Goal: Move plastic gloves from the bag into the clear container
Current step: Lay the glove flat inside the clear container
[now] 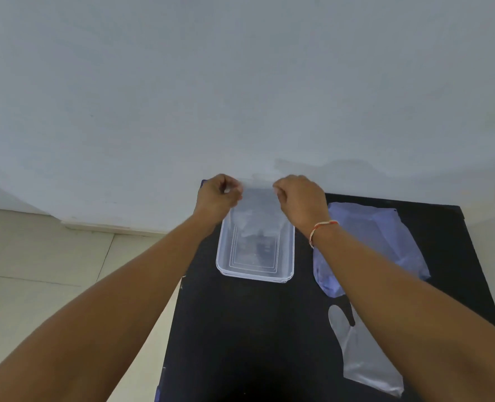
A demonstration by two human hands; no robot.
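Gloves of thin clear plastic are what I am handling; nearest me, one plastic glove [362,355] lies flat on the black worktop [240,329], partly hidden under my right forearm. Just beyond it, also on my right side, lies the bluish plastic bag [385,236], crumpled and flat, with my right wrist and its red-and-white thread bracelet [321,227] crossing over its left edge. Left of the bag, apart from it, stands the clear container [229,265], a rectangular tub with its opening upward. Above its far end I hold another glove [255,216] stretched between my hands; its lower part hangs down into the container. My left hand [218,195] is pinched shut on the glove's left top corner and my right hand [300,198] is pinched shut on the right top corner, the two hands a little apart with the film taut between them. Behind everything rises a pale wall [240,82], and to the left of the worktop is a light tiled floor [37,271].
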